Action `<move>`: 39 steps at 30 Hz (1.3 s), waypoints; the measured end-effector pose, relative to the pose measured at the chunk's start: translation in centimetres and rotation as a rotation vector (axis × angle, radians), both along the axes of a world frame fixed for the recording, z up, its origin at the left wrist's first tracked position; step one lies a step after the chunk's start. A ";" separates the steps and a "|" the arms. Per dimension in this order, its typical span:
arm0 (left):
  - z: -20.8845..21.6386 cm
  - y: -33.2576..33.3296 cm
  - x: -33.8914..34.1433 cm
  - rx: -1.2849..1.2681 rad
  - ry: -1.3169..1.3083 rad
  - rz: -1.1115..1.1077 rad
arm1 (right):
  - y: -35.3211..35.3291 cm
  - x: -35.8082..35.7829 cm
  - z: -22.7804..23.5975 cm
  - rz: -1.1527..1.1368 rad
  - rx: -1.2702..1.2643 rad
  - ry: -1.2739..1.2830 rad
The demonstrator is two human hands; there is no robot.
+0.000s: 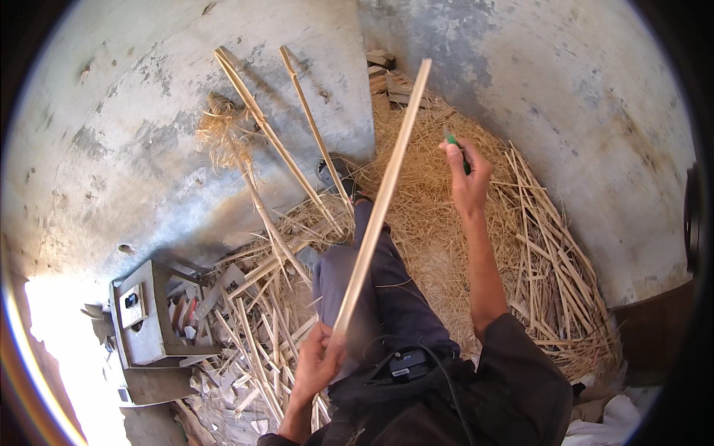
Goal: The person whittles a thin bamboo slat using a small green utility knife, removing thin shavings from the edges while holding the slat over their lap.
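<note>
My left hand point(318, 362) is closed around the lower end of a long, pale split-bamboo strip point(387, 182). The strip slants up and away across my legs, its far end rising over the straw-coloured shavings. Out to the right, my right hand point(470, 178) grips a small knife point(453, 140) by its green handle, and a short blade points up from the fist. A gap separates the knife from the strip. Part of the handle is hidden by my fingers.
Curly shavings point(428, 215) cover the floor ahead. Split sticks point(547, 260) are heaped along the right wall. Several poles point(264, 123) lean on the left wall, one beside a fibre tuft point(221, 134). A worn wooden box point(145, 316) stands at left near offcuts point(256, 349).
</note>
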State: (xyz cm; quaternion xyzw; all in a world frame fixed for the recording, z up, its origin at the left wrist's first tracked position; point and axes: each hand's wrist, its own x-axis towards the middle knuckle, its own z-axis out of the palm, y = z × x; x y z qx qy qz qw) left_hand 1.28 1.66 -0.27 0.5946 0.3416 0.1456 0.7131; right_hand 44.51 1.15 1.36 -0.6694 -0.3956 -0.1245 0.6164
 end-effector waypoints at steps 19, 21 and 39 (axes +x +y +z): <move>0.3 1.9 4.1 0.063 -0.076 0.016 | -2.1 -10.7 1.5 0.675 -0.030 0.646; 0.3 1.8 4.3 0.085 -0.055 0.015 | -1.7 -10.9 1.1 0.678 0.013 0.707; 1.8 3.2 8.1 0.244 -0.061 0.069 | -1.7 -11.2 0.9 0.623 0.024 0.551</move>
